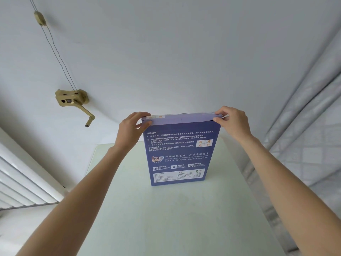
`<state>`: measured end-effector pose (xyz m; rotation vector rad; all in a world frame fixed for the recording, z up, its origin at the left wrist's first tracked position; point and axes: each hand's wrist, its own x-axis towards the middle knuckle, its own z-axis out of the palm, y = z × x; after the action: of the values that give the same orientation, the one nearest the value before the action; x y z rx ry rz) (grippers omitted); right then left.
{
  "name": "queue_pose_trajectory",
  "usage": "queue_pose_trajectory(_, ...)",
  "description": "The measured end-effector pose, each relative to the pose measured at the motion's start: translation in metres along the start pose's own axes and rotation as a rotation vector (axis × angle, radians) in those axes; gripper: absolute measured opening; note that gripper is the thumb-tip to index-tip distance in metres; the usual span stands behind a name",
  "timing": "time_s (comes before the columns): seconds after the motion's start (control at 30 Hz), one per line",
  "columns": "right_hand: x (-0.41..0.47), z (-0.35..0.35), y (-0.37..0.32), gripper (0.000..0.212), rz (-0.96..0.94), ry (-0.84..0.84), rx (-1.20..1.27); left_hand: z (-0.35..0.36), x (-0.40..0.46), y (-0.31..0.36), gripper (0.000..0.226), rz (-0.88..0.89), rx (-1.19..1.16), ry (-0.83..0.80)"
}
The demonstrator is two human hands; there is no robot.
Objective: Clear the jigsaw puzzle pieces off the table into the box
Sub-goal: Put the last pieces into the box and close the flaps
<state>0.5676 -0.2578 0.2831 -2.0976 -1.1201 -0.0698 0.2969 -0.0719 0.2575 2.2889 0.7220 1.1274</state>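
We hold the box [181,154] upright on the table [166,218], its lower short edge resting on the pale top toward the far half, its blue printed back facing us. Our left hand [132,129] grips the box's top left corner, the thumb pressed against the near face and the fingers curled over the top edge. Our right hand [233,121] pinches the top right corner, where the closing flap sits, with fingers bent round the edge. Both forearms stretch from the near corners of the view to the box. No puzzle pieces show on the table, and we cannot tell what lies inside the box.

Behind the box stands a white wall. On it, to the left, a brass crank [73,101] is mounted, with two thin cables running up to a small pulley [39,18]. A white radiator [20,183] lies at the near left, and a pale curtain [304,117] hangs along the right.
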Motion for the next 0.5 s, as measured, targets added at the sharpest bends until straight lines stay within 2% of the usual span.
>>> queue_pose_trajectory(0.1,0.0,0.0,-0.001,0.01,-0.009,0.03,0.033,-0.001,0.002,0.001,0.018,0.023,0.096,0.02)
queue_pose_trajectory(0.37,-0.008,0.009,0.005,0.013,-0.073,0.097,-0.037,-0.002,0.002,-0.002,0.019,0.141,0.211,-0.049)
queue_pose_trajectory(0.43,-0.007,0.009,0.004,0.011,-0.05,0.132,-0.103,-0.002,0.001,-0.002,0.023,0.203,0.268,-0.062)
queue_pose_trajectory(0.5,-0.007,0.01,0.001,0.006,-0.147,0.176,-0.187,-0.003,-0.001,-0.002,0.025,0.225,0.346,-0.054)
